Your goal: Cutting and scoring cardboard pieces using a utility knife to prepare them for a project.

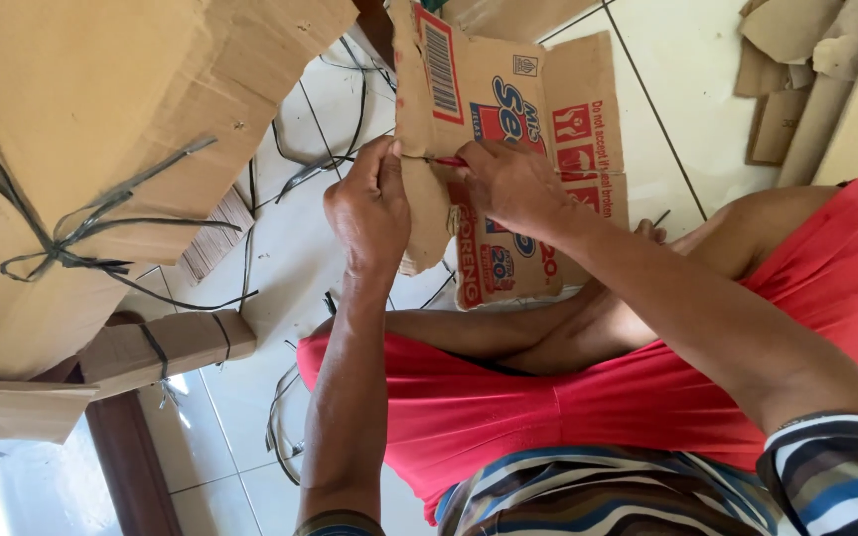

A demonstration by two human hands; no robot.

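Note:
A flattened brown printed carton (508, 109) with red and blue markings stands in front of me, over my crossed legs in red shorts. My left hand (369, 208) grips the carton's left flap at a fold. My right hand (513, 184) presses a thin red tool (446, 161) against the carton at the same fold line, fingers closed around it. The two hands sit close together, almost touching.
A large bundle of brown cardboard (101, 109) tied with dark strapping fills the left. Smaller tied cardboard pieces (166, 342) lie below it. Loose dark straps (320, 159) lie on the white tiled floor (280, 248). More cardboard scraps (796, 69) sit at the upper right.

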